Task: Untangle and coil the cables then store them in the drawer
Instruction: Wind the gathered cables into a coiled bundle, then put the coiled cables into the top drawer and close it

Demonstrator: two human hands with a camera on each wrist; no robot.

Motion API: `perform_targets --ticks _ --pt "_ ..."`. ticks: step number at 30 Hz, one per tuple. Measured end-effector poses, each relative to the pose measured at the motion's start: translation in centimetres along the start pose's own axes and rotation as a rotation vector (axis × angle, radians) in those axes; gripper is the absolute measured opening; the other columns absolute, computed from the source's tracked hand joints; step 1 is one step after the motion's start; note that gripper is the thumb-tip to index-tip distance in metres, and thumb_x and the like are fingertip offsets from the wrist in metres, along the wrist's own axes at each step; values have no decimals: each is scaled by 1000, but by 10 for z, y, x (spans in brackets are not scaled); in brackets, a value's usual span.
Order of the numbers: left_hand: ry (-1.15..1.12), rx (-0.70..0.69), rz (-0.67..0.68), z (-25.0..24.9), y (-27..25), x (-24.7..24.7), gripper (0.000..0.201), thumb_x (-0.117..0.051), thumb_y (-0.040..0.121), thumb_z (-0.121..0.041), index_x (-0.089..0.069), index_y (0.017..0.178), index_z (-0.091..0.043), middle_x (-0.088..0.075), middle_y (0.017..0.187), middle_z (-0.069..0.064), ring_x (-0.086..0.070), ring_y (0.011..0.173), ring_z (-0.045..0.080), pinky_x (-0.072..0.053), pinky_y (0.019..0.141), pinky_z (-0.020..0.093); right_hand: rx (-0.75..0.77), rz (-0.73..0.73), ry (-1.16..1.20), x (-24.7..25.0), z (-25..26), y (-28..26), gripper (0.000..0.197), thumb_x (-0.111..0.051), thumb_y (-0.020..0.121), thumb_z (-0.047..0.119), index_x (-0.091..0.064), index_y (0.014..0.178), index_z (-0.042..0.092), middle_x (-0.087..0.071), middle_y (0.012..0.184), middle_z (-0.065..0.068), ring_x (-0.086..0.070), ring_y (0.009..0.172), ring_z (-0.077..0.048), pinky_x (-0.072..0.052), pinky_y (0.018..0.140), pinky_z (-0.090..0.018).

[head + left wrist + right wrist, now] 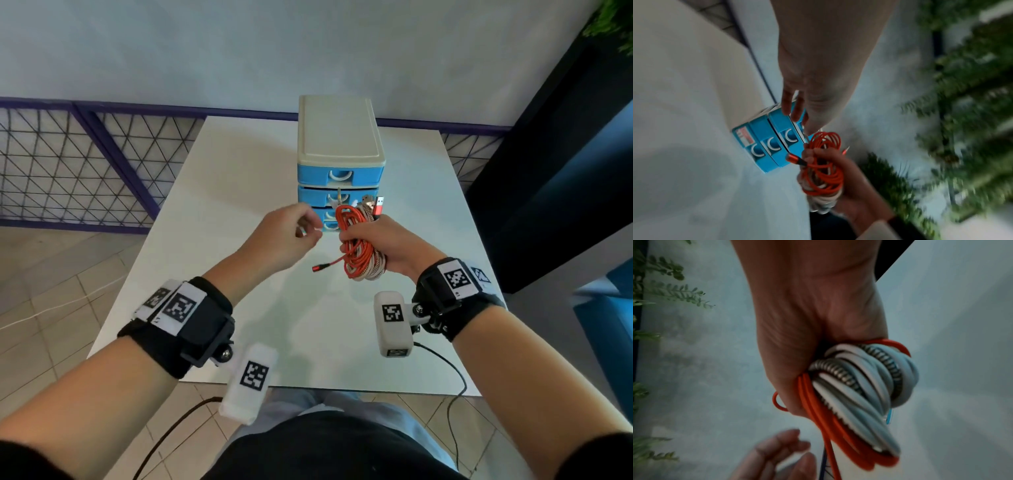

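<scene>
My right hand (380, 240) grips a coiled bundle of cables (356, 250) just above the white table (239, 240), in front of the drawer unit. The bundle holds orange, white and braided silver cable (859, 386); an orange plug (317, 268) sticks out at its lower left. My left hand (294, 236) hovers just left of the bundle with fingers loosely curled and nothing in it. In the left wrist view its fingertips (795, 112) point at the blue drawer fronts (777, 142). The drawer unit (339, 137) has a cream top and several blue drawers, all pushed in.
The table reaches the wall behind the drawer unit. A purple wire-mesh fence (85, 164) runs along the left, and a dark panel (548, 171) stands at the right. Black leads (455, 377) hang from the wrist cameras over the table's near edge.
</scene>
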State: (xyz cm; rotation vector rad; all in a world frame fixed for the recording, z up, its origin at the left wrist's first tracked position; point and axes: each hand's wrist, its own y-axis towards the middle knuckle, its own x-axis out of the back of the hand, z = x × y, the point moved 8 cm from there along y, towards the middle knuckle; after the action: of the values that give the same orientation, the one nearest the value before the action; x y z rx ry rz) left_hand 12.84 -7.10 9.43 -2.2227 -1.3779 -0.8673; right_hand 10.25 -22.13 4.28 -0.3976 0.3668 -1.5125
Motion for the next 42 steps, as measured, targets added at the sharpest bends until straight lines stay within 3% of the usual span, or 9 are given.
perform_targets --ticks 6,12,15,18,21,26,33,38,42 --pt "794 -509 -103 -27 -3 -8 96 -80 69 -23 -25 147 -19 -40 141 7 -36 131 27 -36 103 39 -124 172 -157 -15 11 -5 6 -65 86 7 -62 90 5 -69 70 -7 -67 61 -15 -57 60 -28" --pt "834 -815 -111 -45 -9 -30 67 -67 82 -21 -36 142 -16 -41 145 7 -27 142 26 -24 115 43 -195 347 -271 -39 5 -14 3 -62 88 4 -61 92 4 -66 69 -6 -65 61 -12 -58 61 -25" --pt "798 -890 -85 -45 -8 -35 41 -56 88 -12 -50 128 -13 -56 129 6 -46 129 23 -27 115 40 -243 417 -279 -46 0 -18 1 -62 89 7 -61 90 6 -66 70 -5 -66 63 -10 -58 64 -27" --pt "672 -860 -16 -42 -4 -35 31 -63 81 -9 -57 111 -9 -62 103 7 -61 94 23 -53 83 35 -257 446 -250 -49 -3 -16 7 -60 91 10 -62 84 8 -68 71 -4 -66 63 -10 -58 63 -27" --pt "627 -791 10 -37 1 -36 28 -66 77 -11 -57 103 -9 -60 94 4 -60 80 20 -39 48 25 -265 462 -237 -51 -3 -15 9 -60 91 14 -65 87 8 -69 79 -4 -68 72 -13 -57 72 -31" --pt "646 -701 33 -31 7 -40 24 -67 77 -17 -52 95 -11 -58 86 5 -58 72 21 -41 44 29 -124 328 -537 -38 7 -5 31 -73 83 27 -66 106 8 -71 96 -5 -68 88 -18 -56 85 -32" --pt "776 -428 57 -12 22 -43 21 -56 84 -21 -49 102 -11 -61 94 6 -63 76 28 -33 53 31 132 -262 -1466 -36 13 -13 88 -68 62 73 -41 125 18 -57 114 1 -56 107 -23 -42 90 -41" --pt "614 -316 160 7 20 -50 26 -58 81 -23 -47 105 -22 -62 100 -2 -62 85 21 -46 63 30 221 -266 -1352 -35 4 -9 48 -63 80 29 -42 122 19 -64 101 -3 -64 92 -25 -47 74 -35" --pt "574 -286 152 6 19 -50 23 -58 80 -19 -46 99 -20 -60 100 -2 -59 85 21 -45 64 32 279 -202 -1263 -34 6 -6 28 -57 82 22 -55 110 21 -67 87 1 -65 76 -20 -53 67 -32"
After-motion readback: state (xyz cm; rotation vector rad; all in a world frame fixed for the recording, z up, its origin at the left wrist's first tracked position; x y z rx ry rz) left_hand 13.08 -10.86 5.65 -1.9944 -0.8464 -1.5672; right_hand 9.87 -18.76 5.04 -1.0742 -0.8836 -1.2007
